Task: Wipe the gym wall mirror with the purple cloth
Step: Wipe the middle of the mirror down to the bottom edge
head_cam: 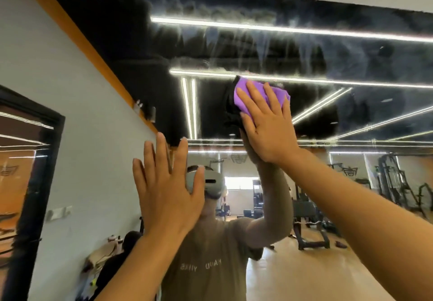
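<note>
— While my right hand [264, 122] presses the cloth [262, 96] flat to the mirror [304, 50], how would you say that cloth handles?

— Soft, light and limp, I'd judge — it bunches under your palm, so straight fingers spread wide over its middle should keep it from slipping out. It sits high on the glass, right of centre, just under a reflected light strip. The glass is hard, smooth and fragile; firm even pressure, no knocks.

— And my left hand [164, 183]?

— Open, fingers straight and spread, holding nothing. It's lower and to the left; whether it touches the glass I can't tell.

— Any writing?

— Pale letters on the shirt [206, 265] in the reflection, reversed and too blurred to read. Hazy streaks cover the glass up high, so that part looks unfinished.
</note>
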